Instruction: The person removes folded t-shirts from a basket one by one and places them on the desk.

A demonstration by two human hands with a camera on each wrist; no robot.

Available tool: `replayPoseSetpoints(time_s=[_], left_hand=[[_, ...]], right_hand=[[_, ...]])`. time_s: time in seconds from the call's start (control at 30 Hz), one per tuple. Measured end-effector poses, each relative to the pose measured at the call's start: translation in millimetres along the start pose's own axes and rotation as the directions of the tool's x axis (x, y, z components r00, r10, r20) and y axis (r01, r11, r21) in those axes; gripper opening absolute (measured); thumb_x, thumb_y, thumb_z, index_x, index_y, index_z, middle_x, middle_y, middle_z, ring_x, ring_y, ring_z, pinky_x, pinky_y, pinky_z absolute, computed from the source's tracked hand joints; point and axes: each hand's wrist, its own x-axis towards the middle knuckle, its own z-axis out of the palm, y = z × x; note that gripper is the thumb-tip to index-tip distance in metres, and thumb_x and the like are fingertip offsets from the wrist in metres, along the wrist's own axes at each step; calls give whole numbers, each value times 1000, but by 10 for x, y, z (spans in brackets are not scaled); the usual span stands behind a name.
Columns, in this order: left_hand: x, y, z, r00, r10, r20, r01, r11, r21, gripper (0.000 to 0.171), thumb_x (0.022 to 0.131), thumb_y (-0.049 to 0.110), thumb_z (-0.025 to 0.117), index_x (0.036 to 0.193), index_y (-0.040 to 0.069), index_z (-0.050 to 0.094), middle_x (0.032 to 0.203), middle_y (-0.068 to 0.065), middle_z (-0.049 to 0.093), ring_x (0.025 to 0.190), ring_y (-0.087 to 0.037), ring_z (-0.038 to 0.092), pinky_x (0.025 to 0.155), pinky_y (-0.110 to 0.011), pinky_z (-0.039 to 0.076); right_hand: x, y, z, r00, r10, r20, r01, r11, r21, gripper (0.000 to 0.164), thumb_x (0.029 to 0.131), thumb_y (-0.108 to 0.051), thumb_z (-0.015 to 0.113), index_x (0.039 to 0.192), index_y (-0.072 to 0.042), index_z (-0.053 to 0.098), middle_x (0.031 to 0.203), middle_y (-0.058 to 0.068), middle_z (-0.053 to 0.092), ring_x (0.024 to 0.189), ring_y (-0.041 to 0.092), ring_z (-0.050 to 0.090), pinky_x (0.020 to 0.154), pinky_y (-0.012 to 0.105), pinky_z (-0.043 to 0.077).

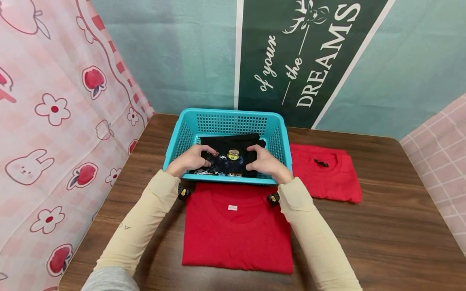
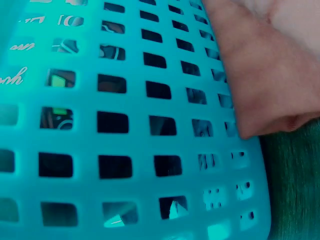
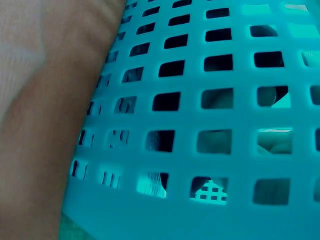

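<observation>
A folded black T-shirt (image 1: 238,145) with a colourful cartoon print lies inside a blue plastic basket (image 1: 233,112). My left hand (image 1: 194,158) reaches over the near left rim and touches the shirt's left side, thumb and forefinger spread apart. On the right side of the shirt, my right hand (image 1: 265,161) rests in the same way, thumb and forefinger spread. The other fingertips are hidden. Both wrist views mostly show the perforated basket walls, with dark cloth partly visible through the holes.
A folded red T-shirt (image 1: 236,242) lies in front of the basket, partly under my wrists. Another folded red T-shirt (image 1: 327,178) lies to the basket's right. The brown wooden table (image 1: 393,210) meets a green printed cloth (image 1: 182,52) behind and a pink patterned curtain (image 1: 54,133) at left.
</observation>
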Motion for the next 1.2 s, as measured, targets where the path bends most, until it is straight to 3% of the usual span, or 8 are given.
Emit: replayPoseSetpoints(time_s=[0.37,0.57,0.7,0.8,0.87,0.97,1.07,1.2], left_hand=[[-5,6,-15,999,-34,-7,32,990,-134,64,86,-9,54,144,15,42,152,-13,27,65,-18,40,62,-28,41],[-6,9,-16,1000,-28,-4,28,995,-100,62,87,-5,54,145,15,43,154,-12,27,50,-15,26,58,-29,35],[8,12,-8,999,-2,-32,-1,997,-79,51,91,2,56,141,11,49,154,-14,33,87,-23,54,79,-35,42],[10,34,0,997,22,-69,-27,997,-78,44,94,6,56,138,8,53,151,-16,38,113,-26,47,88,-35,41],[8,43,0,995,34,-94,-42,996,-83,42,95,7,55,137,7,54,149,-16,41,87,-23,51,78,-34,41],[3,41,-1,990,51,-132,-66,992,-104,42,93,3,55,135,8,56,148,-15,41,64,-20,37,70,-32,38],[6,26,1,985,86,-151,-103,989,-110,47,91,-2,55,136,10,54,150,-12,38,86,-21,47,80,-34,38],[10,14,-2,982,115,-148,-137,979,-148,55,89,-6,55,141,12,48,154,-10,32,125,-28,34,89,-38,37]], right_hand=[[-3,-32,-11,1000,7,-16,-7,1000,0,59,85,-8,65,140,-4,43,133,18,45,107,29,42,78,35,43],[0,-30,-17,995,5,-104,-6,1000,-1,45,92,-20,62,133,-3,52,139,19,45,119,31,42,98,45,44],[0,-14,-15,988,-27,-152,26,1000,-9,37,95,-22,59,126,-3,58,137,19,48,121,32,44,100,47,43],[-2,-8,-20,981,-60,-184,56,998,-23,32,94,-20,60,121,-3,61,132,18,52,115,30,47,92,43,46],[-1,-6,-24,974,-78,-213,72,997,-36,28,94,-19,60,117,-3,63,126,18,55,107,29,50,84,39,46],[2,-9,-25,963,-86,-255,78,996,-40,22,93,-17,62,111,-5,65,118,17,58,97,27,50,76,35,43],[2,-16,-24,957,-85,-277,79,996,-32,18,92,-14,63,108,-7,65,116,15,58,97,27,49,75,35,42],[-5,-22,-23,957,-85,-277,89,996,2,24,90,-9,64,113,-7,63,120,15,57,101,28,47,78,38,43]])
